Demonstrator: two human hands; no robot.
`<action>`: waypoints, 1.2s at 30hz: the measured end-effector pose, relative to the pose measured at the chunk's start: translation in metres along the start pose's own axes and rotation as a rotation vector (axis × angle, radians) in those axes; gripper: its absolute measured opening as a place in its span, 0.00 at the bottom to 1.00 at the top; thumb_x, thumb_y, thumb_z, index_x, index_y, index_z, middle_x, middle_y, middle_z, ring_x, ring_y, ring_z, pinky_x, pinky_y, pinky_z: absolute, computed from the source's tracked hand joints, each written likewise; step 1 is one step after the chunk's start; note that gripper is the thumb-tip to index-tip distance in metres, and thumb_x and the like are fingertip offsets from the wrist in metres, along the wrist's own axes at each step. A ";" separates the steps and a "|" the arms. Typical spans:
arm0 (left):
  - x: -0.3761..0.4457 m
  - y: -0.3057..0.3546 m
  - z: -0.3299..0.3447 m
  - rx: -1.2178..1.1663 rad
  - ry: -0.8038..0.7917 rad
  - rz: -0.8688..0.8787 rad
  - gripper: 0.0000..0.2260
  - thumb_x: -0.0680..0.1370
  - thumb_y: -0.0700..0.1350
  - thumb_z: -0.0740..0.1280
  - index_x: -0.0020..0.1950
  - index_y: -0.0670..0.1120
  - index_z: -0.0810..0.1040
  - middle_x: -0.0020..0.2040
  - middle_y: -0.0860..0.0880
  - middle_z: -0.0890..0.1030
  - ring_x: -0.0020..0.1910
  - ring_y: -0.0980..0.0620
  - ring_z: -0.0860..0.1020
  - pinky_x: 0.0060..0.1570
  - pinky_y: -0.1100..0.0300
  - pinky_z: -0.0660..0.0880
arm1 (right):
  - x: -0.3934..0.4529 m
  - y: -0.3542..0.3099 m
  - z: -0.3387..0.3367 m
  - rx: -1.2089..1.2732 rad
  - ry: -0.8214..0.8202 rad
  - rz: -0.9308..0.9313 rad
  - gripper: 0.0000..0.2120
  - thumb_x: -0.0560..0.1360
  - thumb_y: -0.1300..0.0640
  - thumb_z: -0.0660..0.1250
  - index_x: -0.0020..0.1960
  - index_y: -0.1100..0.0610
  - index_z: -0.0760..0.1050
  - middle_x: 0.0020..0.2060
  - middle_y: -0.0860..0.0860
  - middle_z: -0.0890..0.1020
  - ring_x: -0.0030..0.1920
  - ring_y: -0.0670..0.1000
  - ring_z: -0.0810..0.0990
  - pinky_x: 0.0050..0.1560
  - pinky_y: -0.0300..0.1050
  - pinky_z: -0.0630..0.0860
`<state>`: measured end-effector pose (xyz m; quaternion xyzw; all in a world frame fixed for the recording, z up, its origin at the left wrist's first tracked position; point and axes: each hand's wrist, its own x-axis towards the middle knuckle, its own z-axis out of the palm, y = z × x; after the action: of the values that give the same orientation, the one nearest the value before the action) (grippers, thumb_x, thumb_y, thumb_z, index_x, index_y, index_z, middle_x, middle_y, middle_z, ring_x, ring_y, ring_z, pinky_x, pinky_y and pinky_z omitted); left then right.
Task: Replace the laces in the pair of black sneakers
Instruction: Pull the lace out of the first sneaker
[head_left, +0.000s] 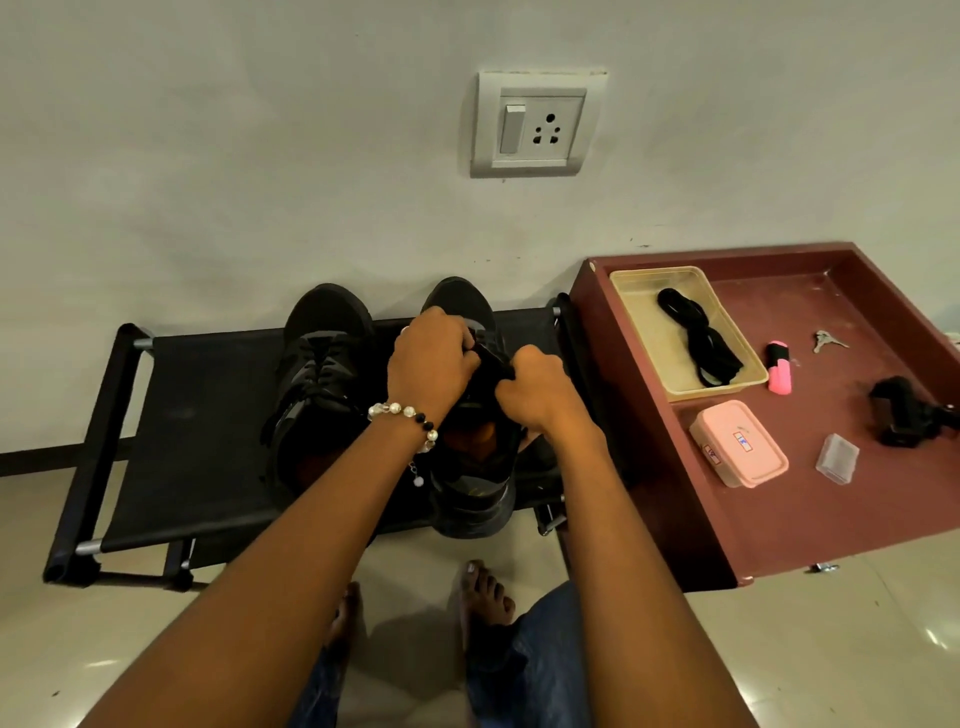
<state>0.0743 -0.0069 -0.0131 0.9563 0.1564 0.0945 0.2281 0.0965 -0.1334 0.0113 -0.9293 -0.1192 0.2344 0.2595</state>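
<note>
**Working the lace on the right sneaker**

Both hands are curled on the right sneaker (470, 467); left hand (431, 364) grips its upper, right hand (535, 395) pinches dark lace or tongue, which one I cannot tell; left sneaker (317, 374) sits just left of the left hand; spare laces (698, 338) lie in the tub (639, 312), well right; best to pull evenly, one eyelet at a time.

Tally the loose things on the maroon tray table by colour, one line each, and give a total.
Black: 2, the bundled laces in the tub and a black device.
Pink: 2, the highlighter and the lidded box.
Clear or pale: 2, the yellowish tub and a small clear case.
Metal: 1, the keys.
Total: 7
</note>
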 end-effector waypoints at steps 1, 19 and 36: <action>0.002 0.001 0.003 0.026 -0.003 -0.003 0.05 0.76 0.46 0.69 0.49 0.47 0.81 0.52 0.48 0.77 0.49 0.47 0.77 0.41 0.59 0.68 | 0.001 0.001 0.000 0.007 -0.003 -0.004 0.06 0.76 0.61 0.61 0.42 0.57 0.64 0.45 0.57 0.73 0.43 0.58 0.74 0.33 0.45 0.66; 0.017 -0.026 -0.002 -0.273 0.084 -0.320 0.08 0.77 0.45 0.65 0.44 0.41 0.77 0.38 0.46 0.81 0.36 0.47 0.79 0.42 0.53 0.77 | 0.007 0.008 0.005 0.069 -0.012 0.024 0.05 0.75 0.58 0.62 0.43 0.58 0.67 0.45 0.58 0.75 0.43 0.61 0.80 0.42 0.57 0.81; 0.009 0.002 -0.008 0.261 -0.049 0.103 0.08 0.77 0.48 0.66 0.49 0.47 0.84 0.44 0.46 0.80 0.45 0.45 0.78 0.44 0.53 0.74 | 0.011 0.003 0.014 0.052 -0.061 0.089 0.07 0.76 0.58 0.63 0.53 0.59 0.70 0.51 0.60 0.76 0.48 0.63 0.80 0.49 0.59 0.81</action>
<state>0.0812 -0.0027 -0.0041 0.9867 0.1124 0.0617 0.1002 0.0995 -0.1264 -0.0047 -0.9190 -0.0796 0.2768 0.2693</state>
